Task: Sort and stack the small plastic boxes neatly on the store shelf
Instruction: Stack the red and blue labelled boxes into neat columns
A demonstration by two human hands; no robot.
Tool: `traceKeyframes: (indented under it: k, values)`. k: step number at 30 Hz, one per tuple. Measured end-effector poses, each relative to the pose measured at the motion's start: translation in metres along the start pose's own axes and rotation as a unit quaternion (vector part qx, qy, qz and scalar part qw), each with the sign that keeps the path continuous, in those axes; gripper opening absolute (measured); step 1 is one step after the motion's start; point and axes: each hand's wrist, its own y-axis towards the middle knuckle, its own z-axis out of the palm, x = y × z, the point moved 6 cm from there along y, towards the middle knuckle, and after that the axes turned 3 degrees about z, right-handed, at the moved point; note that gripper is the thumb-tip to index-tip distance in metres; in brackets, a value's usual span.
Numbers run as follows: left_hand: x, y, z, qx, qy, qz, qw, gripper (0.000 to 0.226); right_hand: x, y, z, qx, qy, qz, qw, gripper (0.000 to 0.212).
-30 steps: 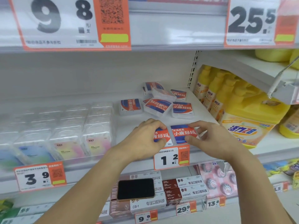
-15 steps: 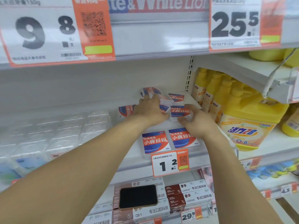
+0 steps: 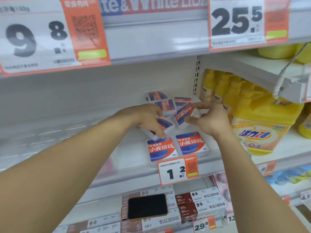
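Light, stiff, slick-lidded small white plastic boxes with red-blue labels (image 3: 185,115): right hand (image 3: 208,121) pinches one's edges; left hand (image 3: 148,120) grips another.

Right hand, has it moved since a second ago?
Yes. The right hand has gone from just above the 1.2 price tag deeper into the shelf, where it grips a tilted box.

Your left hand (image 3: 148,121) and right hand (image 3: 208,120), fingers curled, each gripping a small box above the shelf (image 3: 134,157) front.
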Motion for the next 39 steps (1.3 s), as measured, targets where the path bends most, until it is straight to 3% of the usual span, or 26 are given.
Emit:
traceKeyframes:
  k: [4, 8, 14, 19, 21, 29, 33, 35, 39]
  values:
    - [-0.005, -0.002, 0.003, 0.015, 0.027, 0.039, 0.999, 0.084, 0.010, -0.004, -0.003, 0.027, -0.049, -0.017, 0.998, 0.047]
    - [0.000, -0.008, 0.002, 0.134, 0.071, 0.094, 0.984, 0.079, 0.012, -0.001, -0.009, 0.029, -0.099, -0.018, 0.995, 0.042]
    - [0.005, -0.010, 0.001, 0.152, 0.159, 0.097, 0.971, 0.063, 0.011, 0.002, -0.009, 0.051, -0.130, 0.002, 0.990, 0.037]
    - [0.009, -0.007, 0.004, 0.115, 0.034, 0.067, 0.991, 0.050, 0.007, 0.000, 0.000, 0.095, -0.142, 0.024, 0.985, 0.033]
    - [0.009, -0.006, 0.006, 0.094, 0.001, 0.080, 0.992, 0.058, 0.007, 0.000, 0.002, 0.103, -0.149, 0.017, 0.983, 0.033]
    - [0.009, -0.006, 0.001, 0.069, 0.000, 0.106, 0.992, 0.040, 0.004, 0.003, 0.015, 0.114, -0.149, 0.025, 0.982, 0.048]
    - [0.026, -0.007, -0.001, 0.066, 0.006, 0.112, 0.991, 0.054, 0.002, 0.004, 0.015, 0.121, -0.157, 0.028, 0.980, 0.048]
    - [0.029, -0.005, 0.000, 0.075, -0.043, 0.112, 0.990, 0.060, 0.001, 0.003, 0.016, 0.123, -0.152, 0.029, 0.980, 0.049]
    - [0.027, 0.002, -0.003, 0.083, -0.062, 0.113, 0.988, 0.061, 0.002, 0.004, 0.017, 0.127, -0.152, 0.026, 0.980, 0.049]
